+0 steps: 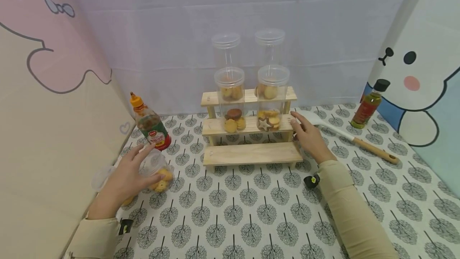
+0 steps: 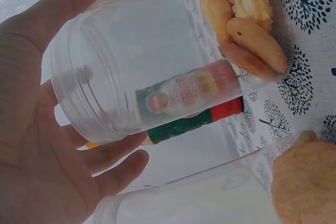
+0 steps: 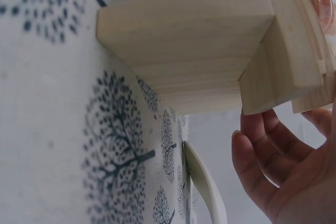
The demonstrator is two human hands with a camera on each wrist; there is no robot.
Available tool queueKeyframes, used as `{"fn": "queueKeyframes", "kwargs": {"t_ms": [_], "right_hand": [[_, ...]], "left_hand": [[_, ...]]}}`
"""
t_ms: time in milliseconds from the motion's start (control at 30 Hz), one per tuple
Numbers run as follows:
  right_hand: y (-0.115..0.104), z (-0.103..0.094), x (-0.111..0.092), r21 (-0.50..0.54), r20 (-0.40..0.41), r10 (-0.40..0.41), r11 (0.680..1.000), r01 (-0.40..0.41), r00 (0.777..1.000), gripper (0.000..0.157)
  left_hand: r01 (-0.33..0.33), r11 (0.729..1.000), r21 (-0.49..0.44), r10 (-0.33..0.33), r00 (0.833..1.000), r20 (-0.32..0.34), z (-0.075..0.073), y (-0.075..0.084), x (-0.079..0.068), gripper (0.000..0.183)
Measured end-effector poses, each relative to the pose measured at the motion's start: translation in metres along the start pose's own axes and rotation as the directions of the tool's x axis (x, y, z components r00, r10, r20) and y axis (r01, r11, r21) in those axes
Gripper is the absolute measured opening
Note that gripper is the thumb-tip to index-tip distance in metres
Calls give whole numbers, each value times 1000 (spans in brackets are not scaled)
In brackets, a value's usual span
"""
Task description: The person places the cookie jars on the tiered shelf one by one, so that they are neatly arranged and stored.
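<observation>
At the left, my left hand (image 1: pixel 125 173) is spread around the lidded top of a clear plastic jar (image 2: pixel 163 66). The thumb lies to one side and the fingers to the other, and any firm contact is unclear. Several cookies (image 2: pixel 252 30) lie in the bottom of this jar, which stands on the table. My right hand (image 1: pixel 310 136) touches the right end of a three-tier wooden rack (image 1: pixel 251 154) with loosely bent fingers (image 3: pixel 262 156). Clear cookie jars (image 1: pixel 230 103) stand in pairs on the middle and top tiers; the bottom tier holds none.
Another cookie jar (image 2: pixel 184 198) stands close beside the left hand. Behind it is a sauce bottle (image 1: pixel 152 127) with an orange cap. On the right lie a white spatula (image 1: pixel 341 131) with a wooden handle and, standing, an oil bottle (image 1: pixel 368 105). Fabric walls (image 1: pixel 161 51) enclose the patterned tablecloth (image 1: pixel 233 215).
</observation>
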State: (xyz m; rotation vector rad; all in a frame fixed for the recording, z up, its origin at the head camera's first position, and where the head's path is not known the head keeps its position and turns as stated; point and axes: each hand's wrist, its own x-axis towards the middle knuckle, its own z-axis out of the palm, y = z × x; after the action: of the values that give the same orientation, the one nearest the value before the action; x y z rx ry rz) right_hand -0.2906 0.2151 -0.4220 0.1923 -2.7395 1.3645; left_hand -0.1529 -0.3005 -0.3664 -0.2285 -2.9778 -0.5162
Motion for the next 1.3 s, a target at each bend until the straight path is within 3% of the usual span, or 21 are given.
{"fn": "queueKeyframes", "kwargs": {"t_ms": [1300], "right_hand": [[-1, -2, -1, 17, 8, 4, 1000, -4, 1000, 63]], "left_hand": [[32, 999, -14, -32, 999, 18, 2, 0, 2, 89]]}}
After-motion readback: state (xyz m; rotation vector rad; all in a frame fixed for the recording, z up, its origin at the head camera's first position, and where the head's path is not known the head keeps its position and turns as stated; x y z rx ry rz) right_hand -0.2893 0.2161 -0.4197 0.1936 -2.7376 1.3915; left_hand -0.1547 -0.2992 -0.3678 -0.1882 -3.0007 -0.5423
